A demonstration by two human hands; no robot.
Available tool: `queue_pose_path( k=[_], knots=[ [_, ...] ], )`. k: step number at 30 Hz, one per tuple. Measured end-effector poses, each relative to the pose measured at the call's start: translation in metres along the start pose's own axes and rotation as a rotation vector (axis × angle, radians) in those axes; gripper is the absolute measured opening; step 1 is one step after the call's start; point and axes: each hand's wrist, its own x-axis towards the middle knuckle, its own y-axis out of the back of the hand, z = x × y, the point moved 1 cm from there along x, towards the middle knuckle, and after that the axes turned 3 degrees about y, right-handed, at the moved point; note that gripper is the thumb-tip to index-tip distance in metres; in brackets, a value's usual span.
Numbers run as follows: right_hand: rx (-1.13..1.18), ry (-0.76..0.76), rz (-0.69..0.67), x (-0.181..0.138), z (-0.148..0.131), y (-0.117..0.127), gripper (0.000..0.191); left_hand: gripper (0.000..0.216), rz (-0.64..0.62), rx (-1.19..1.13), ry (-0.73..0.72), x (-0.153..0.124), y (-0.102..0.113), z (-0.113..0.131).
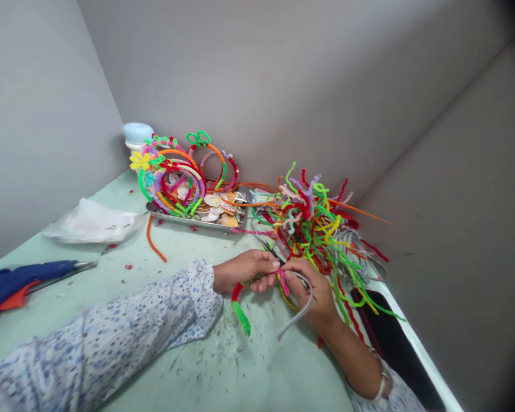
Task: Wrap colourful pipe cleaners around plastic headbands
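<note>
Both hands meet over the table on one headband (304, 303). A bare grey end of it curves down beside my right hand, and a red and green fuzzy-wrapped end hangs below my left hand. My left hand (251, 270) is closed, its thumb and fingers pinching the band. My right hand (311, 289) pinches a pink pipe cleaner (283, 281) against the band, close to the left fingertips. How the pink piece winds around the band is hidden by the fingers. Just beyond the hands lies a tangled heap of coloured pipe cleaners (321, 229).
A metal tray (197, 223) holds finished headbands (180, 177) and paper pieces. Behind it stands a jar with a pale blue lid (138, 133). On the left are a plastic bag (94, 220) and a blue glue gun (26, 277). A dark phone-like slab (395, 343) lies along the right edge.
</note>
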Motion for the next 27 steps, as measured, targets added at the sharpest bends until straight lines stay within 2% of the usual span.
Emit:
queue_pose_path(
  k=[11,27],
  knots=[
    [0.122,-0.149,0.032,-0.0015,0.0046,-0.0048,0.013,0.029,0.033,0.061,-0.062,0.0001,-0.0076,-0.0021],
    [0.124,-0.164,0.033,0.0012,-0.0002,-0.0069,0.006,0.027,0.065,0.071,-0.030,-0.0034,-0.0092,0.0019]
  ],
)
